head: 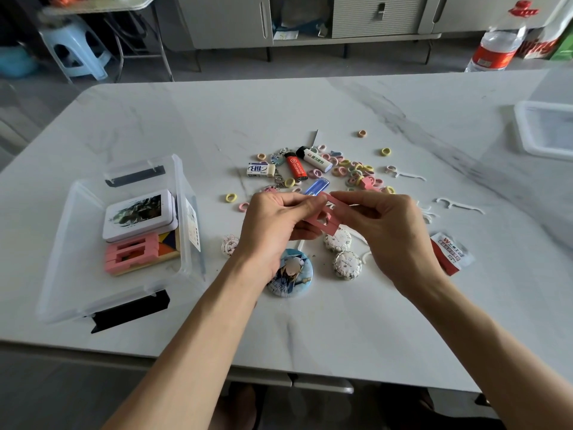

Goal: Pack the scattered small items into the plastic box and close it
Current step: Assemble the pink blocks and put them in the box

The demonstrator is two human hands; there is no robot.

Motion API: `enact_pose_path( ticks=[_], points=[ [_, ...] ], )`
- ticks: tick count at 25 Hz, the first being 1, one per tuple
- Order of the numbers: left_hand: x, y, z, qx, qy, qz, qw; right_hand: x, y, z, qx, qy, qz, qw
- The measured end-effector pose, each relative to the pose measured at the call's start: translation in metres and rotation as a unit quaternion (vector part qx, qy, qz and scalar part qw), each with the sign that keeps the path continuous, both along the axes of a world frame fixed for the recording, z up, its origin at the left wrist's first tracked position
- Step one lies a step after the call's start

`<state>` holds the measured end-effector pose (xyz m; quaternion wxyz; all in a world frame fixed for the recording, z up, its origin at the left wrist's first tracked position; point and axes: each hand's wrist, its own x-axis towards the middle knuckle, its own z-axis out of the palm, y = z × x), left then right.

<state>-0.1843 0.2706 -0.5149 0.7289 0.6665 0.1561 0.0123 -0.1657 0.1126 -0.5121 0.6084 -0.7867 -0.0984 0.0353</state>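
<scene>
A clear plastic box (77, 212) stands open at the left of the table, holding a white tin (139, 214), pink frames (130, 254) and a wooden puzzle. My left hand (273, 228) and my right hand (387, 225) together pinch a flat pink frame (328, 218) above the scattered items. Beneath and beyond lie a red lighter (296, 167), a white lighter (314, 158), an eraser (260, 170), several small coloured hair rings (350, 170), a round badge (291, 273) and two wrapped round items (342, 252).
The box's lid (548, 131) lies at the table's right edge. White floss picks (459, 206) and a red-white packet (449, 252) sit right of my hands. A water bottle (496, 48) stands at the far right corner. Stools and cabinets are behind the table.
</scene>
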Motion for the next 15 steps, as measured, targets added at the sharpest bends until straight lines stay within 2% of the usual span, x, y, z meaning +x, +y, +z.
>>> enact_pose_path(
  ticks=[6,15],
  points=[
    [-0.0002,-0.0001,-0.0003,0.006,-0.007,0.016,1.0,-0.0005,0.0009,0.0012,-0.012,-0.012,0.0,1.0],
    [-0.0018,0.0057,0.0059,0.016,-0.001,0.034,0.999,-0.0042,0.0073,-0.0007,-0.042,-0.079,-0.005,0.996]
  ],
)
